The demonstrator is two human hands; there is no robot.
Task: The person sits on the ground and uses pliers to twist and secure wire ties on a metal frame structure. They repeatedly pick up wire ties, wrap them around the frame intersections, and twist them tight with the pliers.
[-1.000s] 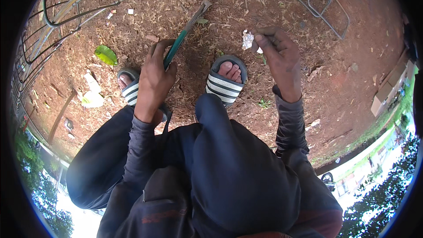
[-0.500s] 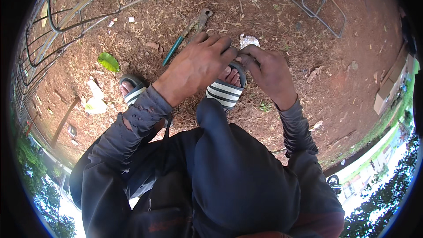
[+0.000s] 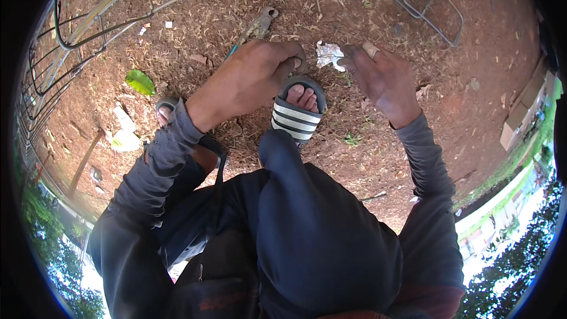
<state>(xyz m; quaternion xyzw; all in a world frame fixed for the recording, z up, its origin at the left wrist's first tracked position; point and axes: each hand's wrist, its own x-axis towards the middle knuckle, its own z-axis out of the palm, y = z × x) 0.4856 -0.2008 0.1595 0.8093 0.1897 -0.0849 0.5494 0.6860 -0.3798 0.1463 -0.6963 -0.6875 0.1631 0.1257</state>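
Toward 12 o'clock, I see my left hand (image 3: pixel 251 80) curled around green-handled metal pliers (image 3: pixel 257 28); my right hand (image 3: pixel 384 80) pinches crumpled white paper (image 3: pixel 328 55). Work looks early; paper stays on the ground.

- The left hand (image 3: pixel 251 82) is curled closed just above the striped sandal (image 3: pixel 297 115), with a teal-handled tool (image 3: pixel 255 28) running out from beneath it across the dirt.
- The right hand (image 3: pixel 384 80) pinches the edge of a crumpled white scrap of paper (image 3: pixel 328 55) lying on the ground (image 3: pixel 484 71).
- A bent wire frame (image 3: pixel 431 0) lies at the far right; curved metal rods (image 3: pixel 77 29) arc at the left.
- A green leaf (image 3: pixel 140 81) lies near the left foot.
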